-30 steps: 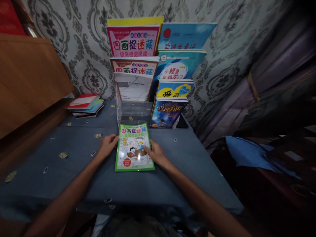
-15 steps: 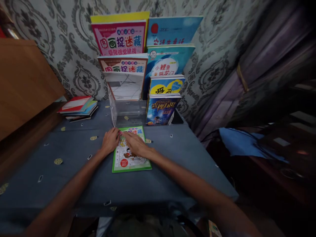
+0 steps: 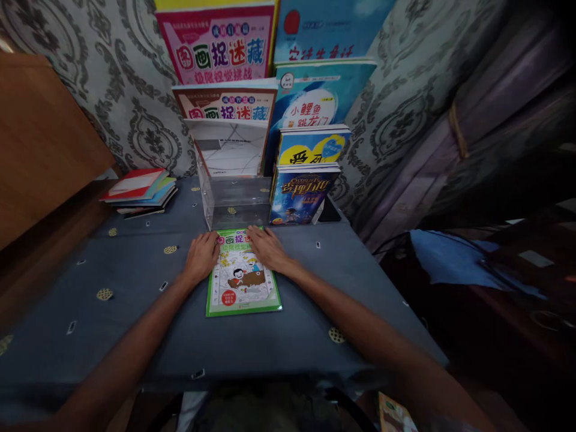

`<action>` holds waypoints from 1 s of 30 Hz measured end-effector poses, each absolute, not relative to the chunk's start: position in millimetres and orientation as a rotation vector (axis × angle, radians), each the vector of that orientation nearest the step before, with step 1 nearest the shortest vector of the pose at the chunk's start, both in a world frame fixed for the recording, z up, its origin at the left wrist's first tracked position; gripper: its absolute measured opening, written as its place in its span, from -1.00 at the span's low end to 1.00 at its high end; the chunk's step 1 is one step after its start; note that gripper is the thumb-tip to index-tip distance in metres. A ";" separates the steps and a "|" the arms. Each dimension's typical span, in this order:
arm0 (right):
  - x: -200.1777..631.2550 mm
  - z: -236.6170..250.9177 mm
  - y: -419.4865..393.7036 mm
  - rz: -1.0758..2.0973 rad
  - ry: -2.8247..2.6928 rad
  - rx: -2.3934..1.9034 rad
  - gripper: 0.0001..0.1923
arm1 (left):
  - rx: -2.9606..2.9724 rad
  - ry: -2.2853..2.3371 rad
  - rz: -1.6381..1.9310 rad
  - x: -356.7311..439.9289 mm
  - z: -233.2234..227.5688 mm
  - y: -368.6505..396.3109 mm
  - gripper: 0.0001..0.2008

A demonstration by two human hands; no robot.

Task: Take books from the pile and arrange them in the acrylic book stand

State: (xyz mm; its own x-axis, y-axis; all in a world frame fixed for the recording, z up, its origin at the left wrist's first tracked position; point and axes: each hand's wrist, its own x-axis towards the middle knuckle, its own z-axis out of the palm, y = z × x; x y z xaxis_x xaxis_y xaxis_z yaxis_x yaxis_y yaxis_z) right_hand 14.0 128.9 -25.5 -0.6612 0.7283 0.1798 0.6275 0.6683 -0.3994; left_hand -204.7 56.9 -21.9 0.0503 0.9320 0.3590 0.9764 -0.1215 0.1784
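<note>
A green-bordered picture book (image 3: 243, 288) lies flat on the cloth-covered table, its cover facing up. My left hand (image 3: 201, 255) rests at the book's upper left edge, fingers stretched forward and touching that edge. On the upper right part of the cover lies my right hand (image 3: 269, 249), its fingers flat and reaching to the top edge; it hides part of the title. Just behind the book stands a clear stepped display rack (image 3: 236, 210), with its lowest left tier showing no book.
Several upright books fill the rack, among them a pink book (image 3: 220, 45) and a dark blue book (image 3: 302, 192). A stack of books (image 3: 139, 192) lies at the back left, near a wooden panel (image 3: 45, 144). A purple curtain (image 3: 418, 174) hangs at right.
My right hand has slid rightward across the cover, uncovering more of the title and picture. My left hand stays at the left edge. The view has shifted closer to the rack.
</note>
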 end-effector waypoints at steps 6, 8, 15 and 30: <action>46.3 -29.6 136.9 0.492 -2.467 -1.137 -0.52 | -2.193 -2.006 -0.571 -203.0 -19.8 56.2 -0.73; 47.2 -32.2 138.8 0.508 -2.450 -1.132 -0.52 | -2.193 -2.002 -0.569 -202.9 -19.3 56.2 -0.73; 49.8 -39.7 152.3 0.587 -2.330 -1.072 -0.51 | -2.222 -1.918 -0.464 -201.4 -13.7 54.2 -0.69; 58.1 -36.2 160.8 0.616 -2.336 -0.964 -0.44 | -2.751 -1.503 -0.558 -144.6 -20.3 104.4 -0.58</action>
State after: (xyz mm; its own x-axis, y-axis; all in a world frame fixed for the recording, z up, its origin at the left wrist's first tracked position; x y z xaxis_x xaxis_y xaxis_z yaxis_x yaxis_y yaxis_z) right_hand 58.1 160.8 -36.2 -0.6021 0.7402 0.2993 0.4964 0.6407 -0.5857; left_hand -144.6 104.4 -20.3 0.4932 0.8226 0.2831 0.8078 -0.5538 0.2019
